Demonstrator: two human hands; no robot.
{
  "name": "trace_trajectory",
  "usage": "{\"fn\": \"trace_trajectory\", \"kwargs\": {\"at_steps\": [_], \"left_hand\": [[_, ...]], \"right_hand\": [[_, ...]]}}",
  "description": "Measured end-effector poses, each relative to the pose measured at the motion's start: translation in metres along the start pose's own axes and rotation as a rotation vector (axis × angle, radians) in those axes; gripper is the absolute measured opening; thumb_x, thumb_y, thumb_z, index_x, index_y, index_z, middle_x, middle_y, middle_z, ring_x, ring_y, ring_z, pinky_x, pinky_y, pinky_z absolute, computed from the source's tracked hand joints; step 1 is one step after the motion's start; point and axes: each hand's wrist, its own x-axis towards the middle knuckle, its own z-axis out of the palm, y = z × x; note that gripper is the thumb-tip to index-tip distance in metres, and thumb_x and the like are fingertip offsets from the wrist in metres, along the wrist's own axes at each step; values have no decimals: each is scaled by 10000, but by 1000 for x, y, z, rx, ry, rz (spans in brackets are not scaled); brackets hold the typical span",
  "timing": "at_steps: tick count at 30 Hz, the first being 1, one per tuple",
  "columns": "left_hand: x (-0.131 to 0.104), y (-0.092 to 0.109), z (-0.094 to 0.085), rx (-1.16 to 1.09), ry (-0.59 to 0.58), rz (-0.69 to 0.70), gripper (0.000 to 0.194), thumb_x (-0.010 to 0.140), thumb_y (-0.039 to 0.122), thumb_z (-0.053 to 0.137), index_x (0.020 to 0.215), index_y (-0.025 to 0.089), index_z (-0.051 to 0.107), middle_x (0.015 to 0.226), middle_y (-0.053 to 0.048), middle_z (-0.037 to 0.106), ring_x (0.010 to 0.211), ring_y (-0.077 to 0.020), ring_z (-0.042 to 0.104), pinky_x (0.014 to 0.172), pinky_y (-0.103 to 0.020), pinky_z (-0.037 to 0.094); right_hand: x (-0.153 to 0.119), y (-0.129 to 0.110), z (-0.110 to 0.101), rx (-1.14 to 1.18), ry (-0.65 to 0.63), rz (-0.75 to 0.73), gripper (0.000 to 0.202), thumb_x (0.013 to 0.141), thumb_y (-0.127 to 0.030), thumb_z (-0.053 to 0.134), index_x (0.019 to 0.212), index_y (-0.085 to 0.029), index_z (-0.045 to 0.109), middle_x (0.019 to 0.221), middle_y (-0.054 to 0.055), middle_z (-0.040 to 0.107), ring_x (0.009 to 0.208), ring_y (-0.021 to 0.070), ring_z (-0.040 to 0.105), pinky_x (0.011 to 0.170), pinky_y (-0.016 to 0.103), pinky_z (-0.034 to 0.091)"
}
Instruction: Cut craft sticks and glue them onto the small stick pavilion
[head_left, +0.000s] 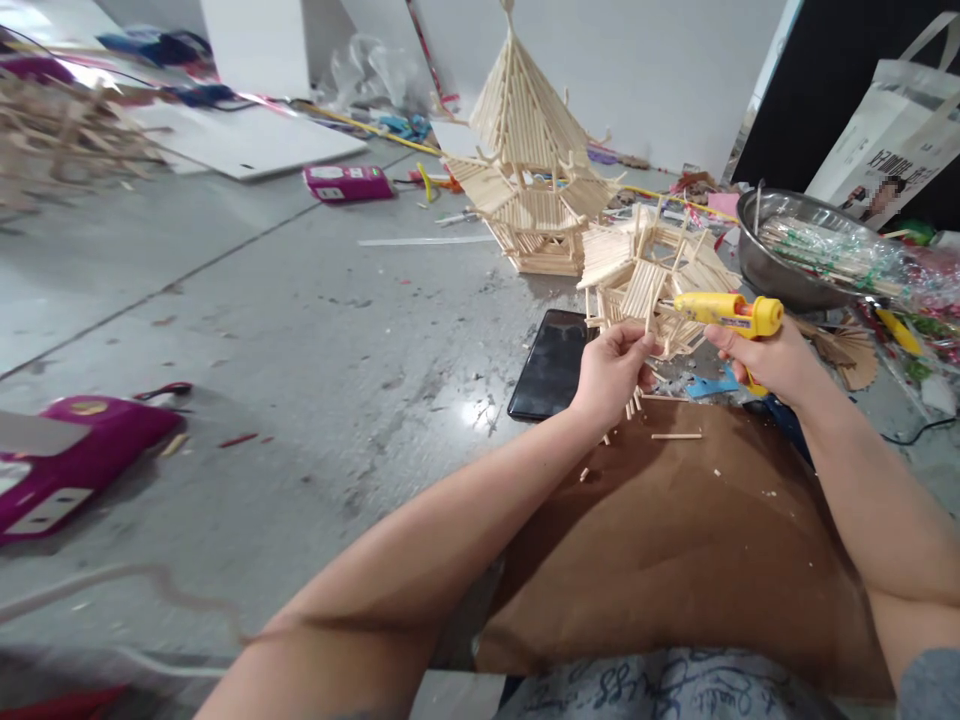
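Observation:
My right hand (780,365) is wrapped round a yellow hot glue gun (724,310), whose nozzle points left. The nozzle tip is close to a thin wooden stick (649,312) that stands up from the pinched fingers of my left hand (619,365). Just behind both hands is a small, partly built stick model (611,255) with sloping roof panels; my left hand covers its lower front. Beyond it stands a taller pagoda (529,110) of the same pale sticks, with a pointed roof. A black phone (547,365) lies on the floor by my left hand.
Brown board (690,540) covers my lap, with a loose stick (676,436) on it. To the right are a metal bowl (787,265) holding plastic-wrapped sticks and a white bag (885,130). Purple power strips (349,184) and a white board (247,140) lie on the left.

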Motion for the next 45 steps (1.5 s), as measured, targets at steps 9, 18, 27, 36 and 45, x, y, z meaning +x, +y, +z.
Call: {"fn": "trace_trajectory", "kwargs": {"at_steps": [9,18,27,36,45], "left_hand": [[3,0,-1,-68,16,-67,227,678,314,630,715,134,495,608,22,605,345,-41,473,331,-167,373],[3,1,-1,-61,19,-74,215,686,299,630,711,133,495,594,25,602,344,-34,471,337,-160,376],[3,4,-2,-72,29,-90,200,688,269,629,707,130,487,584,28,600,338,-36,472,327,-159,369],[4,3,-2,-74,29,-89,220,678,279,641,689,137,473,577,25,604,334,-38,464,321,-166,364],[5,5,-2,-104,7,-112,191,676,228,642,674,134,476,572,18,611,339,-36,472,336,-160,372]], "right_hand": [[6,2,2,-105,2,15,281,618,-495,647,627,-224,573,425,-27,496,359,102,447,343,240,316],[6,-8,6,-185,23,17,321,613,-487,654,524,-209,520,360,-42,445,295,84,410,297,218,296],[2,-20,7,-198,25,13,317,603,-472,669,514,-207,517,356,-44,443,286,80,406,276,213,304],[2,-23,6,-218,41,-18,259,595,-437,684,553,-213,562,389,-37,445,357,90,421,320,215,276],[2,-19,1,-231,17,8,260,604,-414,686,524,-204,556,359,-43,435,308,78,395,298,218,283]]}}
